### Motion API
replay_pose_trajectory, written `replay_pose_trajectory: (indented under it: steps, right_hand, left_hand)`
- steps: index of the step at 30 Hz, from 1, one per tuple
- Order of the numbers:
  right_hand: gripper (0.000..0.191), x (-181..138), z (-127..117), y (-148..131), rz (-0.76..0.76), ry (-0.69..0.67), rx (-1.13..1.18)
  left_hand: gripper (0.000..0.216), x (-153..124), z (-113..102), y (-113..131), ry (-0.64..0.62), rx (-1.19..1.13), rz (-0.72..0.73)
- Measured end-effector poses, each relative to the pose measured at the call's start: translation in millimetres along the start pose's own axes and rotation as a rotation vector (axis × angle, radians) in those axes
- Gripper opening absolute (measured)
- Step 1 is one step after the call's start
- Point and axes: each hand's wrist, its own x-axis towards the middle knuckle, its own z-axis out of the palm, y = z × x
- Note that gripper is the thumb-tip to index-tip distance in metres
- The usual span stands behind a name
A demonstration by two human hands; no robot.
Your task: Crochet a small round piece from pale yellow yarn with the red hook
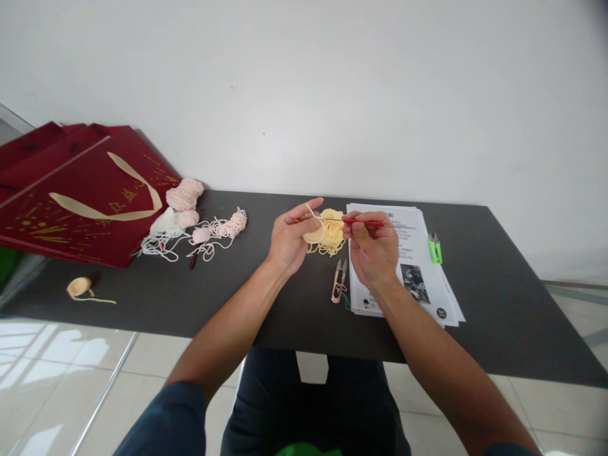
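Between thumb and fingers, my left hand [289, 239] pinches a small round piece of cream crochet work [314, 234], and a strand of yarn runs up over its raised index finger. My right hand [375, 247] grips a crochet hook [368, 222] by its red handle, the thin metal shaft pointing left to the piece. Whether the hook tip sits in a stitch is too small to tell. Just behind the crochet work lies a loose heap of yellow yarn [333, 233] on the dark table [285, 310].
Thread snips [339, 282] lie in front of the yellow yarn. Printed sheets [413, 253] are under my right hand, with green-handled snips [434, 248] at their right edge. Leftward are pink yarn [232, 223], white yarn [164, 237], a small cream crocheted piece [78, 287] and red paper bags [90, 196].
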Motion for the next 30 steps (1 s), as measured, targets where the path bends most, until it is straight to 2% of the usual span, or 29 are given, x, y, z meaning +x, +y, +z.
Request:
replay_pose_trajectory:
  steps: [9, 15, 30]
  right_hand:
    - [0.015, -2.3, -4.4, 0.3, -0.106, -0.05, -0.121]
    - [0.019, -2.6, -7.8, -1.0, -0.12, -0.087, -0.177]
    - [0.016, -2.9, -7.8, -5.2, -0.108, -0.116, -0.152]
  left_hand:
    - [0.039, 0.7, -3.0, 4.7, -0.038, 0.047, 0.004]
    - [0.032, 2.5, -7.3, 5.7, -0.084, 0.102, -0.028]
    - [0.031, 6.8, -11.1, 10.6, -0.204, 0.033, -0.184]
